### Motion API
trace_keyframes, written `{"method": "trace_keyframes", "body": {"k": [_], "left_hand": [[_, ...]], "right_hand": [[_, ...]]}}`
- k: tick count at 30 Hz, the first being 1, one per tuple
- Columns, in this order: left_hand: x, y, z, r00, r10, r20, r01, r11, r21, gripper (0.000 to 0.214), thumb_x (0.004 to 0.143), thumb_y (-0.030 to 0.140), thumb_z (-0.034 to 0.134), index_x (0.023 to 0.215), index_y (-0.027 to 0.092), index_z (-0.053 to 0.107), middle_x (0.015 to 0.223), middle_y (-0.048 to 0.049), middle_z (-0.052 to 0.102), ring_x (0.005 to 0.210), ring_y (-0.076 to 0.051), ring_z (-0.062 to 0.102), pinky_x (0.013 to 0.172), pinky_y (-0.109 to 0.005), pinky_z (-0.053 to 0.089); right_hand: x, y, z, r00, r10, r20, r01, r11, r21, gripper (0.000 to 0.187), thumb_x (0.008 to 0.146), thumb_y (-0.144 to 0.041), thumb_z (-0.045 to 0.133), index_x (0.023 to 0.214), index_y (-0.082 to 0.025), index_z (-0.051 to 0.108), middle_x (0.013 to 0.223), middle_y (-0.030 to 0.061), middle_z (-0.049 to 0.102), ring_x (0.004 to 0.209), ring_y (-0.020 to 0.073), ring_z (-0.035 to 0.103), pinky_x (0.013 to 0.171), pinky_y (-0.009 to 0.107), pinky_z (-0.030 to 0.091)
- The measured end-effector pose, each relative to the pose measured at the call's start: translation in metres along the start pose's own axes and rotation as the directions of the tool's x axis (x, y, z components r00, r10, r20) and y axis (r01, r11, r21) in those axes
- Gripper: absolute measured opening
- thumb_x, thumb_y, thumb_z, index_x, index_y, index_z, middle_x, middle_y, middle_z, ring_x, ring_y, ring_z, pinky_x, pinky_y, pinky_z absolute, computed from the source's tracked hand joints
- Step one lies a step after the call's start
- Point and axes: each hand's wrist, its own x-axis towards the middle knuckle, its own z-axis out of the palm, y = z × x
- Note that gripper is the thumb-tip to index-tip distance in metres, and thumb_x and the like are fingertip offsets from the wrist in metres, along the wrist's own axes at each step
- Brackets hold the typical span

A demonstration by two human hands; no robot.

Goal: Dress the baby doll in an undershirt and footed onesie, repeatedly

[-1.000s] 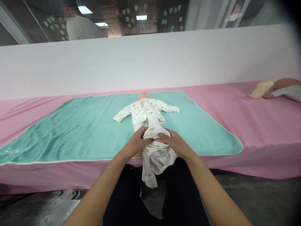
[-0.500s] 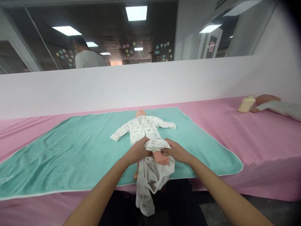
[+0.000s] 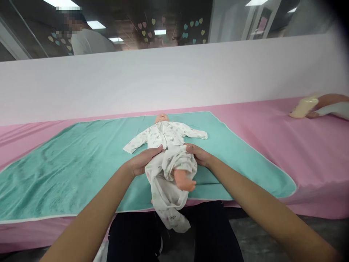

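Note:
A baby doll (image 3: 162, 117) lies on its back in a white patterned jacket (image 3: 173, 133), head toward the wall. White patterned baby trousers (image 3: 174, 163) are bunched around its lower body. One bare foot (image 3: 185, 181) pokes out of a trouser leg, while the other leg of the cloth hangs past the table edge. My left hand (image 3: 145, 159) is closed on the trousers' waist at the left, its thumb on top. At the right side of the waist, my right hand (image 3: 197, 153) pinches the same cloth. The doll's other leg is mostly hidden.
A teal blanket (image 3: 95, 156) lies under the doll on a pink cloth (image 3: 261, 134). At the far right stand a tilted milk bottle (image 3: 304, 107) and another doll (image 3: 334, 105). A white wall (image 3: 163, 80) rises behind, with a person (image 3: 89, 40) beyond the glass.
Both hands have moved from the doll's lower leg up to the sides of its waist. The trousers have come up with them, and the view has tilted down.

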Motion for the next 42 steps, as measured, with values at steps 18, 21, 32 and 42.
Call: {"method": "trace_keyframes", "body": {"k": [18, 21, 32, 42], "left_hand": [[0.06, -0.011, -0.073, 0.944, 0.237, -0.231, -0.293, 0.924, -0.248, 0.029, 0.077, 0.029, 0.062, 0.103, 0.016, 0.061, 0.086, -0.004, 0.063, 0.072, -0.015, 0.059, 0.059, -0.023, 0.049], [0.056, -0.015, -0.07, 0.956, 0.249, -0.153, -0.28, 0.931, -0.236, 0.028, 0.076, 0.023, 0.063, 0.103, 0.017, 0.062, 0.09, -0.0043, 0.065, 0.074, -0.015, 0.061, 0.061, -0.023, 0.049], [0.054, -0.017, -0.077, 0.968, 0.248, 0.02, -0.242, 0.957, -0.162, 0.031, 0.073, 0.02, 0.067, 0.103, 0.019, 0.064, 0.1, -0.0078, 0.068, 0.085, -0.02, 0.065, 0.066, -0.025, 0.053], [0.031, -0.012, -0.072, 0.879, 0.194, 0.435, -0.272, 0.954, 0.124, 0.027, 0.061, 0.022, 0.076, 0.085, 0.015, 0.068, 0.076, -0.0067, 0.067, 0.072, -0.022, 0.063, 0.062, -0.03, 0.051]], "right_hand": [[0.027, -0.032, -0.015, 0.934, 0.355, -0.042, -0.347, 0.871, -0.347, 0.046, 0.075, -0.059, 0.053, 0.073, -0.016, 0.066, 0.072, 0.0039, 0.065, 0.066, 0.0154, 0.058, 0.058, 0.027, 0.045], [0.045, -0.038, 0.006, 0.976, 0.217, 0.01, -0.205, 0.934, -0.294, 0.032, 0.071, -0.047, 0.063, 0.079, -0.016, 0.064, 0.072, 0.0015, 0.063, 0.065, 0.0145, 0.056, 0.059, 0.028, 0.044], [0.042, -0.016, 0.042, 0.971, -0.239, 0.009, 0.172, 0.674, -0.718, 0.016, 0.073, -0.013, 0.046, 0.084, -0.021, 0.053, 0.077, -0.0025, 0.055, 0.071, 0.0124, 0.048, 0.065, 0.027, 0.037], [0.033, -0.031, 0.003, 0.998, -0.043, 0.038, 0.053, 0.937, -0.346, 0.009, 0.065, -0.015, 0.046, 0.07, -0.019, 0.053, 0.062, -0.0023, 0.049, 0.049, 0.009, 0.038, 0.044, 0.023, 0.026]]}}
